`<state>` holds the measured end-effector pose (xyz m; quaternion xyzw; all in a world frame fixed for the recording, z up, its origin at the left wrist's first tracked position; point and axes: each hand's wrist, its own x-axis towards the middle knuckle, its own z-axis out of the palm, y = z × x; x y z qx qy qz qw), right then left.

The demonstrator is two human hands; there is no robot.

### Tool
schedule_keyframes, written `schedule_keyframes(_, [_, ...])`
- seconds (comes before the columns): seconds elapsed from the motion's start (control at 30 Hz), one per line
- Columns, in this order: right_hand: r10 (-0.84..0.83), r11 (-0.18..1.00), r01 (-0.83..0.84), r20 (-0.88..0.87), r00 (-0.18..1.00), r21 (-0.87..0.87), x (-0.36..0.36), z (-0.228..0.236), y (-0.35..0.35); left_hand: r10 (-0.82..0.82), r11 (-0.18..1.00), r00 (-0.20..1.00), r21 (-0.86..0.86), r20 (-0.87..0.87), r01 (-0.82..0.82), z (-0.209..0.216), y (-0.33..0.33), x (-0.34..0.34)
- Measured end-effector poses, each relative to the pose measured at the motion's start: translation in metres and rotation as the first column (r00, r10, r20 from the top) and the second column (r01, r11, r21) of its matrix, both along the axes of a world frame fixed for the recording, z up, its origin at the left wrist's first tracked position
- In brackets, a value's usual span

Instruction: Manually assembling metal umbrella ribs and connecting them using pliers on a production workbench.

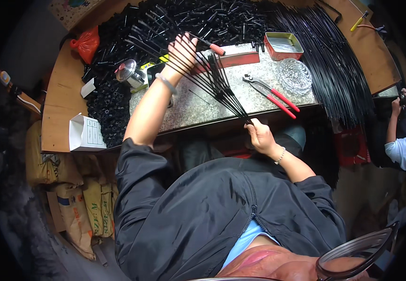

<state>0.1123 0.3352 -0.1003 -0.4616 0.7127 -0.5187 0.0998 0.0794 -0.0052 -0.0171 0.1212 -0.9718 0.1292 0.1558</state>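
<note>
Low over the table's near edge, my right hand [260,136] is closed round the gathered end of an umbrella frame [229,99]. Its thin black ribs fan out up and to the left, with shorter stretchers bunched in the middle. My left hand [183,52] reaches among the spread ribs, fingers stretched out; some ribs cross in front of it, and I cannot tell which ones it touches. Pincers with red handles [274,97] lie to the right of the frame. Beyond the ribs is a tool with a red grip [217,49], close to a red-sided block [240,59].
Small black parts [212,25] are heaped along the back; long black rods [334,65] lie on the right. A red tin [283,45] and glass dish [295,76] stand nearby. At left are a lidded jar [129,73], white box [86,133], red bag [86,44] and sacks [74,210].
</note>
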Motion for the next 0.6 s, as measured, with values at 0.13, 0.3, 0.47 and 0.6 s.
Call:
schedule_keyframes(0.13, [-0.028, 0.999, 0.028, -0.015, 1.000, 0.019, -0.002, -0.026, -0.003, -0.468, 0.865, 0.819, 0.363, 0.332, 0.347, 0.061, 0.057, 0.051])
schedule_keyframes(0.3, [-0.015, 0.997, 0.016, -0.006, 1.000, 0.081, -0.003, -0.051, -0.010, -0.586, 0.444, 0.755, 0.662, -0.295, 0.603, -0.013, 0.110, 0.082])
schedule_keyframes(0.47, [-0.005, 0.961, 0.103, -0.357, 0.934, 0.257, -0.005, -0.060, -0.004, -0.639, 0.548, 0.732, 0.527, -0.237, 0.649, -0.035, 0.127, 0.093])
schedule_keyframes(0.6, [0.162, 0.915, -0.179, 0.076, 0.984, 0.362, -0.025, 0.022, 0.016, -0.672, 0.675, 0.739, 0.368, -0.050, 0.639, -0.053, 0.132, 0.101])
